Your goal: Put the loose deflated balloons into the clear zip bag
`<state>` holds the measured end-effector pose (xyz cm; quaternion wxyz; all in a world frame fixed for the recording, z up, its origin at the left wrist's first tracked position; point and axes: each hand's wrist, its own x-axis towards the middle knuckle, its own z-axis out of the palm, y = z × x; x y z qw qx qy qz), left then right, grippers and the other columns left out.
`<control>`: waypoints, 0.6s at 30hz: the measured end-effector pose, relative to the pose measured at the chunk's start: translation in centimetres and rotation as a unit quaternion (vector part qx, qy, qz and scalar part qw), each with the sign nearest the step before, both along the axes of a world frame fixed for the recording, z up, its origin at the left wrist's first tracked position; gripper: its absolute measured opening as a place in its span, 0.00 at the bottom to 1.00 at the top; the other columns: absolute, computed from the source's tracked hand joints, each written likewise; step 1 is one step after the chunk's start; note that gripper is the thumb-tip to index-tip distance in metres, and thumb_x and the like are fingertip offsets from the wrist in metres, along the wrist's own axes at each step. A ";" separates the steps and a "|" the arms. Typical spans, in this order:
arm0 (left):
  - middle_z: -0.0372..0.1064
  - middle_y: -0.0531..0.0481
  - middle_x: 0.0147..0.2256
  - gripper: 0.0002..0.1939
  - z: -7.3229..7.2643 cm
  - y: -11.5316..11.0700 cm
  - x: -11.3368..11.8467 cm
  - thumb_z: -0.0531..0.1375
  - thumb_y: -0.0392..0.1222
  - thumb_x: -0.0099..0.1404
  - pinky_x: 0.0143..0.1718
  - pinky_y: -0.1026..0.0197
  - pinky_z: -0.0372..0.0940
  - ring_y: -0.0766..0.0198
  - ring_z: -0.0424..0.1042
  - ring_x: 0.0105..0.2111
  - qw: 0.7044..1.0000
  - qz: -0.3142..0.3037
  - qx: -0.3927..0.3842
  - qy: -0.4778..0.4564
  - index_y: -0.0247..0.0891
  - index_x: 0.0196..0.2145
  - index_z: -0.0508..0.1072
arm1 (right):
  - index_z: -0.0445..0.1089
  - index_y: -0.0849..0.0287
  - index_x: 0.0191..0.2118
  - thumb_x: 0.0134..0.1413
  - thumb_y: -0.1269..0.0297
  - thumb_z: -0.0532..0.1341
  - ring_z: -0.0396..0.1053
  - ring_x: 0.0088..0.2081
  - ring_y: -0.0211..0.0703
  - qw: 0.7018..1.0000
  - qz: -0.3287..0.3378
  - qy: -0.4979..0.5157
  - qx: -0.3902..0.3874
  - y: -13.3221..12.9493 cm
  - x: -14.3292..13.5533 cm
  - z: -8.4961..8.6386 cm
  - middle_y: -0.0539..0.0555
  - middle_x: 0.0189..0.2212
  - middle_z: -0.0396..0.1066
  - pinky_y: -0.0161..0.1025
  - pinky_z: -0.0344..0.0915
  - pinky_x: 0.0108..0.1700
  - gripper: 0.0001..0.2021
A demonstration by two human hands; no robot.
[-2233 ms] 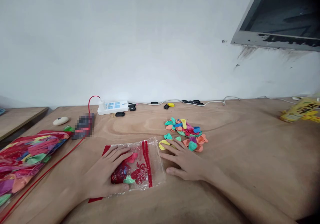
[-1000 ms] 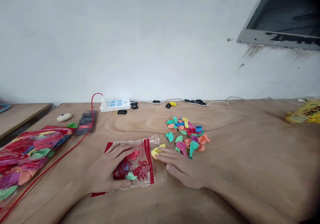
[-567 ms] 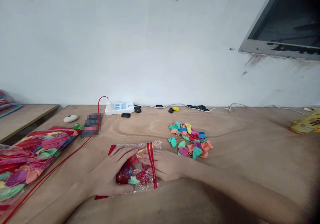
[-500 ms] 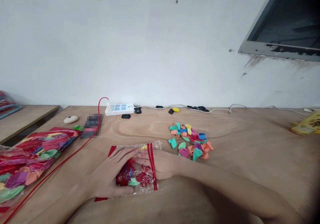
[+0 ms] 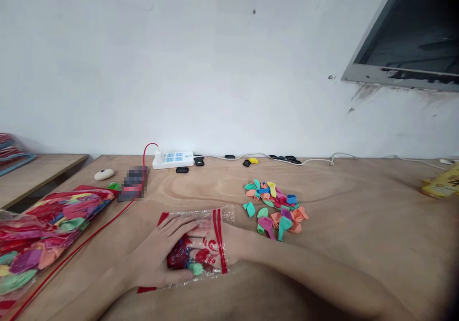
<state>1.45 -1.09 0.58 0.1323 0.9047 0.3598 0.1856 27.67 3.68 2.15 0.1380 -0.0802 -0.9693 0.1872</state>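
Note:
A clear plastic bag (image 5: 211, 217) with red print lies on the wooden table. My left hand (image 5: 163, 251) rests flat across its left half, fingers stretched and thumb apart at the near edge. From the right, my right hand (image 5: 208, 237) reaches inside the bag up to the wrist. Through the plastic its fingers look stretched out, though the tips are partly hidden. A mint-green balloon (image 5: 195, 268) shows in the bag below those fingers, with other dark red and blue contents. To the right lies a loose pile of colourful balloons (image 5: 276, 194).
A bigger bag of balloons (image 5: 60, 220) lies at the left, near a red cable (image 5: 96, 232) and a blurred phone (image 5: 131, 187). A white power strip (image 5: 175, 158) sits by the wall. A yellow packet (image 5: 442, 182) is at the far right.
My right hand has pushed deeper into the bag, to the left, and its fingers look more spread. The mint-green balloon has shifted slightly. My left hand stays on the bag.

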 end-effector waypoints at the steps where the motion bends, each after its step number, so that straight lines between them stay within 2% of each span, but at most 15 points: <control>1: 0.55 0.43 0.72 0.51 -0.1 0.0 0.0 0.71 0.63 0.62 0.69 0.40 0.61 0.41 0.60 0.69 1.000 -0.001 -0.005 -0.002 0.51 0.74 0.53 | 0.69 0.55 0.64 0.73 0.59 0.58 0.64 0.67 0.52 1.000 0.003 0.008 0.006 -0.3 0.7 0.3 0.59 0.65 0.67 0.54 0.60 0.72 0.19; 4: 0.55 0.44 0.72 0.50 -0.1 0.1 0.2 0.71 0.61 0.62 0.69 0.40 0.61 0.41 0.60 0.69 1.000 -0.005 -0.009 -0.008 0.53 0.74 0.52 | 0.66 0.57 0.69 0.73 0.65 0.55 0.59 0.71 0.48 0.999 -0.025 0.016 0.041 -1.1 4.2 0.9 0.59 0.66 0.67 0.51 0.53 0.76 0.23; 8: 0.57 0.46 0.71 0.50 0.3 0.0 0.4 0.71 0.62 0.63 0.69 0.40 0.61 0.42 0.60 0.69 1.000 -0.010 -0.015 0.001 0.55 0.74 0.53 | 0.68 0.53 0.68 0.71 0.67 0.56 0.60 0.70 0.53 0.976 -0.173 0.021 0.129 -0.3 10.7 0.2 0.58 0.66 0.69 0.60 0.58 0.72 0.22; 10: 0.58 0.46 0.71 0.50 0.5 0.0 0.4 0.71 0.63 0.63 0.68 0.40 0.62 0.41 0.60 0.69 1.000 -0.009 -0.020 0.005 0.55 0.74 0.54 | 0.73 0.53 0.63 0.70 0.69 0.56 0.62 0.68 0.57 0.948 -0.268 0.015 0.173 1.1 13.9 -0.5 0.58 0.65 0.69 0.65 0.60 0.69 0.20; 13: 0.56 0.47 0.72 0.50 0.4 0.1 0.3 0.70 0.64 0.63 0.69 0.40 0.61 0.42 0.58 0.69 1.000 -0.008 -0.024 0.008 0.55 0.74 0.54 | 0.78 0.53 0.56 0.65 0.71 0.57 0.67 0.64 0.59 0.914 -0.354 0.019 0.198 3.4 17.9 -1.4 0.58 0.60 0.74 0.64 0.64 0.65 0.19; 17: 0.55 0.46 0.73 0.50 0.2 0.2 0.3 0.69 0.65 0.64 0.69 0.39 0.60 0.42 0.57 0.70 1.000 -0.009 -0.025 0.013 0.55 0.75 0.52 | 0.83 0.53 0.39 0.59 0.73 0.58 0.71 0.57 0.58 0.894 -0.397 0.012 0.209 5.2 20.7 -1.9 0.56 0.50 0.79 0.59 0.68 0.59 0.15; 18: 0.55 0.46 0.73 0.50 0.1 0.2 0.2 0.69 0.65 0.64 0.69 0.39 0.60 0.42 0.57 0.70 1.000 -0.009 -0.024 0.015 0.55 0.75 0.52 | 0.83 0.53 0.38 0.58 0.73 0.58 0.71 0.56 0.58 0.891 -0.403 0.006 0.210 5.3 21.0 -2.0 0.56 0.49 0.80 0.59 0.68 0.59 0.15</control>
